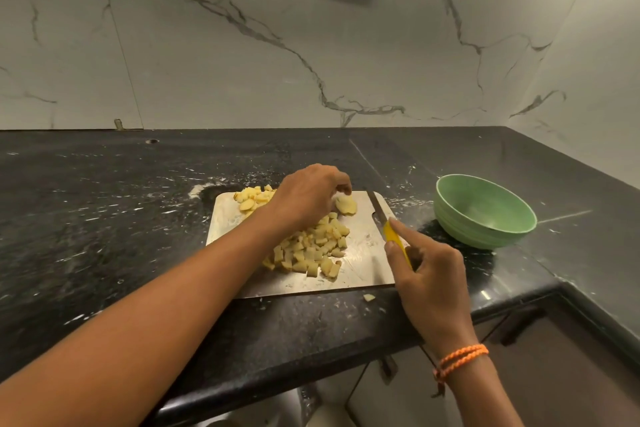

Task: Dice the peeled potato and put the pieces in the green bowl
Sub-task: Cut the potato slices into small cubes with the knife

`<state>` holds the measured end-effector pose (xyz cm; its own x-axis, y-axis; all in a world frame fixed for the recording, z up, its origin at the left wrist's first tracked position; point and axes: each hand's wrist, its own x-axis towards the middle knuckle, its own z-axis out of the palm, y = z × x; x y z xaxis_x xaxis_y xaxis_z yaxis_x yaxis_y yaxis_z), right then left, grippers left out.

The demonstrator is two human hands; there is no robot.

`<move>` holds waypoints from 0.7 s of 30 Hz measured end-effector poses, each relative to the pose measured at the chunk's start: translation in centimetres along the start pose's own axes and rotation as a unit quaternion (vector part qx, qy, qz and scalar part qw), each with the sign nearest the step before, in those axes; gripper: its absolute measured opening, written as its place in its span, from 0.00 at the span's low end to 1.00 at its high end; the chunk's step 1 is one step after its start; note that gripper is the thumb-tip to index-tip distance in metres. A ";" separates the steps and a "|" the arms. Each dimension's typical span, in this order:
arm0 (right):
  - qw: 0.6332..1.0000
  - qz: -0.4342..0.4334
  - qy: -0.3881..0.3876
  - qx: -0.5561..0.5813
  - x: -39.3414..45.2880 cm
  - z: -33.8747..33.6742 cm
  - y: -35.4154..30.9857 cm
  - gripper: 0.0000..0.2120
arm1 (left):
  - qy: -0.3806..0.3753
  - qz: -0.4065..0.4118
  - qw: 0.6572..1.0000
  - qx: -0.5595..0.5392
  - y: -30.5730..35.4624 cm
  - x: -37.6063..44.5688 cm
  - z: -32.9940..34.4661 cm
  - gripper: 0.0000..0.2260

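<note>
I see left hand [308, 196] curled over potato slab [346, 205] at cutting board [363, 253] far edge, fingertips on it | right hand [427, 274] closed around knife [389, 229], blade just right of slab | diced heap [311, 250] mid-board | green bowl [485, 211] empty, right of board

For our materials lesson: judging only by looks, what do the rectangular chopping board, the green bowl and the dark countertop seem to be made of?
The rectangular silvery chopping board looks like brushed steel: grey sheen, fine scratches. The green ribbed bowl has a smooth matte surface, perhaps melamine or glazed ceramic; the look leaves that open. The dark speckled countertop seems polished stone, likely granite: glossy, white flecks.
</note>
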<state>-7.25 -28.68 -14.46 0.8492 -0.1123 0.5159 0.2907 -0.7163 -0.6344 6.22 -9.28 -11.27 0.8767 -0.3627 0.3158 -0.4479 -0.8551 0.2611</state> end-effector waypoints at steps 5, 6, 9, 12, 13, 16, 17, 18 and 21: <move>0.999 0.020 0.014 -0.036 1.3 0.3 -0.3 0.18 | -0.054 0.026 0.998 0.003 -0.2 0.5 0.2 0.20; 0.999 0.020 0.008 -0.042 1.3 0.3 -0.5 0.18 | -0.047 0.023 0.999 0.001 -0.3 0.5 0.2 0.17; 0.997 0.018 0.002 -0.068 1.3 0.3 -0.9 0.17 | -0.023 0.002 1.000 -0.001 -0.5 0.5 0.1 0.12; 0.995 0.008 -0.009 -0.094 1.7 0.6 -1.2 0.19 | 0.019 -0.030 0.999 0.020 -0.1 0.2 0.2 0.11; 0.995 -0.001 -0.015 -0.103 1.9 0.8 -1.3 0.19 | 0.039 -0.044 0.998 0.025 0.2 0.1 0.3 0.11; 0.990 -0.029 -0.031 -0.133 2.6 1.4 -1.7 0.20 | 0.084 -0.078 0.993 0.036 1.2 -0.1 0.7 0.11; 0.989 -0.037 -0.037 -0.141 2.8 1.6 -1.9 0.20 | 0.092 -0.088 0.991 0.035 1.4 -0.2 0.7 0.10; 0.987 -0.045 -0.042 -0.148 3.0 1.9 -2.0 0.20 | 0.098 -0.098 0.990 0.030 1.6 -0.3 0.7 0.10; 0.980 -0.065 -0.064 -0.175 3.4 2.3 -2.2 0.19 | 0.104 -0.114 0.988 0.007 1.5 -0.3 0.8 0.09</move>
<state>-4.02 -25.87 -12.65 0.8697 0.0676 0.4889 0.2509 -0.9136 -0.3200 5.43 -10.79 -11.72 0.8994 -0.0769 0.4302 -0.2381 -0.9118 0.3347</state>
